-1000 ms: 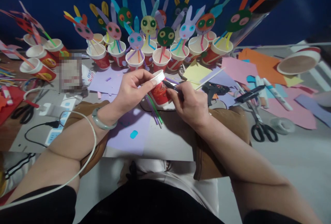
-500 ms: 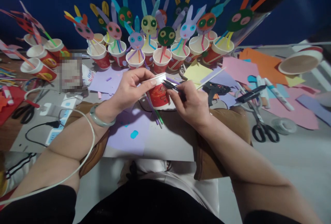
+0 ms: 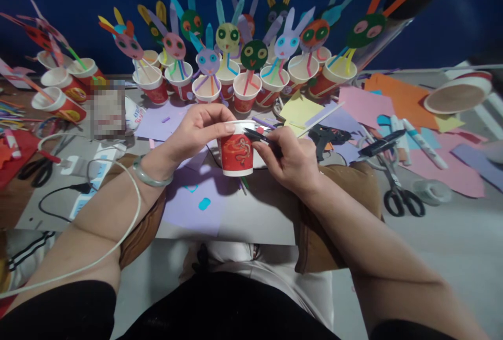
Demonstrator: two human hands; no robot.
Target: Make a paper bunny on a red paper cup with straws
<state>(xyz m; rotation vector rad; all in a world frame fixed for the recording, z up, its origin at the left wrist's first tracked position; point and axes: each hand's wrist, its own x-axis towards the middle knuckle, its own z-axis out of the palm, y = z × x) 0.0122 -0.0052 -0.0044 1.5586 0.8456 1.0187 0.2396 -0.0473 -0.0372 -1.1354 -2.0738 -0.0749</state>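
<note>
Upright in front of me, a red paper cup [image 3: 236,154] with a white rim and a gold pattern is held at its upper left. My left hand [image 3: 210,129] pinches that rim, thumb on the outside and fingers behind. My right hand [image 3: 288,156] is closed round a slim black pointed tool [image 3: 256,136], most of it hidden in the fist; its exact kind cannot be made out. The tool's tip lies against or just before the cup's upper right side, near the rim. Under the cup, purple paper [image 3: 192,204] bears a blue scrap [image 3: 204,204].
Behind stand several red cups [image 3: 247,100] with paper rabbit heads on straws. To the right lie a black glue gun [image 3: 326,138], scissors [image 3: 398,196], a tape roll [image 3: 432,192], markers [image 3: 424,143] and coloured paper [image 3: 379,104]. A white cable [image 3: 133,225] crosses my left arm.
The cup has been turned more upright and sits slightly lower, showing more of its gold pattern. The black tool's tip has dropped a little from the rim with it.
</note>
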